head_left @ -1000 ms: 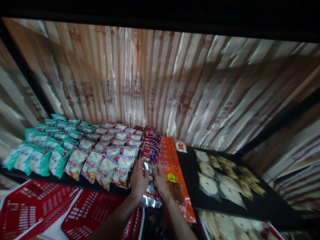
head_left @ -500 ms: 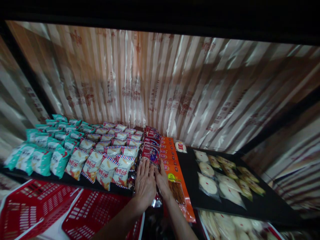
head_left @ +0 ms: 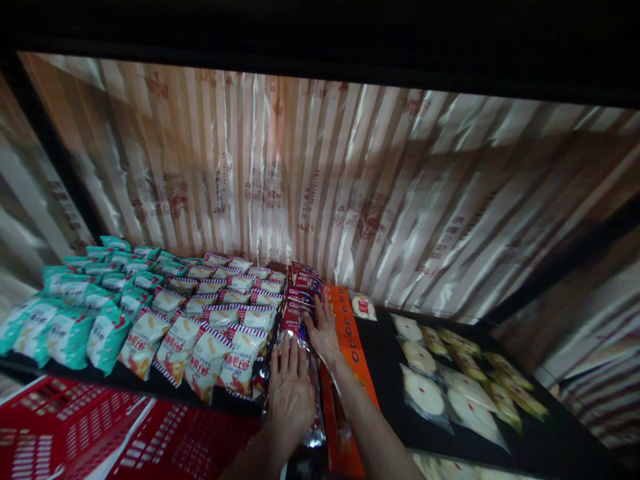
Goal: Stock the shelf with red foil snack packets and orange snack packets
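Observation:
A row of dark red and purple snack packets (head_left: pixel 295 312) runs front to back along the shelf. My left hand (head_left: pixel 291 393) lies flat on the front packets, its fingers stretched out. Farther back, my right hand (head_left: pixel 323 330) rests with spread fingers on the right side of the row. Beneath my right forearm lie flat orange snack packs (head_left: pixel 351 353), partly hidden by it. White snack bags with striped edges (head_left: pixel 205 353) stand in rows to the left of the dark packets.
Teal snack bags (head_left: pixel 70 333) fill the shelf's left end. Clear-wrapped round white flatbreads (head_left: pixel 424 392) and yellow packets (head_left: pixel 505 400) lie on the black shelf (head_left: pixel 387 373) at right. Red baskets (head_left: pixel 85 420) stand below. A striped plastic sheet (head_left: pixel 280 167) hangs behind.
My right hand has moved back along the dark packets and spread its fingers. My left hand remains on the front ones. The view has tilted up slightly.

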The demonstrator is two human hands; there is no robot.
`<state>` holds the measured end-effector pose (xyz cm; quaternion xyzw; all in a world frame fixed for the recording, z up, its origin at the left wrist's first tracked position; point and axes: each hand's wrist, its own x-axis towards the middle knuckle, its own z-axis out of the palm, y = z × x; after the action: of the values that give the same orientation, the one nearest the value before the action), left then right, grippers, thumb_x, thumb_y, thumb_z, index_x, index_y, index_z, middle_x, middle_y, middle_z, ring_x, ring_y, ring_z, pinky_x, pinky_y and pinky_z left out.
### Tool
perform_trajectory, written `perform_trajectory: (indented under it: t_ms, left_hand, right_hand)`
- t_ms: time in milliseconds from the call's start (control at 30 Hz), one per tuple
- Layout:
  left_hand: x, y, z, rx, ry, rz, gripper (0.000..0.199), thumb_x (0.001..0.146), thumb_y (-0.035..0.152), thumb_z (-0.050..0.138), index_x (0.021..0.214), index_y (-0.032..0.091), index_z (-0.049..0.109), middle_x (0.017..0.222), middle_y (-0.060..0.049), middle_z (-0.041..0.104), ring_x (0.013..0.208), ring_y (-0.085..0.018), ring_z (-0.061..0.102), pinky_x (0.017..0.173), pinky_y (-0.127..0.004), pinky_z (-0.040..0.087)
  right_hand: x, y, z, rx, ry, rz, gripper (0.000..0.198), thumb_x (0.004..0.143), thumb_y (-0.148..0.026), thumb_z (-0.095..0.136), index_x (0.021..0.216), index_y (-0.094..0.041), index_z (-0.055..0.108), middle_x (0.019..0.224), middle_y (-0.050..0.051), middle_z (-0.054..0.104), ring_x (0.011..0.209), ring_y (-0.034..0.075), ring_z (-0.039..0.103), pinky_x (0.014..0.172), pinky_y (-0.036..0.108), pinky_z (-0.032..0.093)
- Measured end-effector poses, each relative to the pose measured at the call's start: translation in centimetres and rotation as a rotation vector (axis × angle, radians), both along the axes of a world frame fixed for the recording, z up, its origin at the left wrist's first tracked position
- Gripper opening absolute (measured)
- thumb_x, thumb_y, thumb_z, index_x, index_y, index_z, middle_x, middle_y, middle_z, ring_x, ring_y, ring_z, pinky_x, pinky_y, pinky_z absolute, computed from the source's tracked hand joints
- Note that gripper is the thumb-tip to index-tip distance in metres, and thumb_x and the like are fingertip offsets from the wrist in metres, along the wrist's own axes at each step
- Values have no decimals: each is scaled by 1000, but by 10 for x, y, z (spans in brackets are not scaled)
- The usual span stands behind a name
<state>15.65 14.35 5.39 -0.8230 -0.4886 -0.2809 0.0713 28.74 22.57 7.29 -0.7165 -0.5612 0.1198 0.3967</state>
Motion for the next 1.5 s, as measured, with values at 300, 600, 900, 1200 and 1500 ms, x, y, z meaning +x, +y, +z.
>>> perform_trajectory:
  t_ms: [300, 600, 900, 1200, 1500]
  left_hand:
    - [4, 6, -11, 109, -33, 33, 45, 82, 29, 45, 122, 13, 57, 133, -13, 53, 131, -30, 36, 108, -50, 21]
    - [7, 0, -6, 24, -62, 18, 52, 80, 34, 48, 127, 13, 52, 138, -14, 47, 131, -31, 36, 105, -53, 29]
    - [2, -2, 1, 16, -83, 4, 56, 80, 31, 49, 133, 14, 46, 144, -12, 39, 136, -31, 25, 106, -51, 28]
    - [0, -1, 1, -7, -95, -5, 59, 82, 37, 51, 136, 16, 42, 147, -14, 34, 137, -32, 26, 107, -50, 27]
    - [-15, -20, 15, -97, -139, -124, 56, 84, 33, 51, 136, 17, 41, 148, -12, 33, 138, -31, 22, 109, -52, 29]
  right_hand:
    - [-8, 33, 1, -130, -189, 47, 53, 88, -37, 41, 137, -18, 43, 151, 7, 28, 142, 23, 11, 113, 43, 15]
    - [-7, 36, 10, -194, -230, 45, 54, 84, -34, 47, 134, -15, 46, 149, 11, 32, 139, 26, 23, 111, 42, 22]
    - [-8, 32, 0, 21, -170, 20, 56, 84, -36, 47, 137, -18, 41, 152, 10, 26, 140, 24, 19, 112, 43, 23]
    - [-3, 9, 6, 85, -68, -49, 54, 85, -46, 41, 130, -16, 50, 148, 13, 32, 137, 26, 28, 109, 44, 29]
    - [-5, -46, 7, 125, 65, -128, 59, 84, -52, 37, 124, -13, 54, 142, 14, 42, 132, 26, 36, 109, 43, 29]
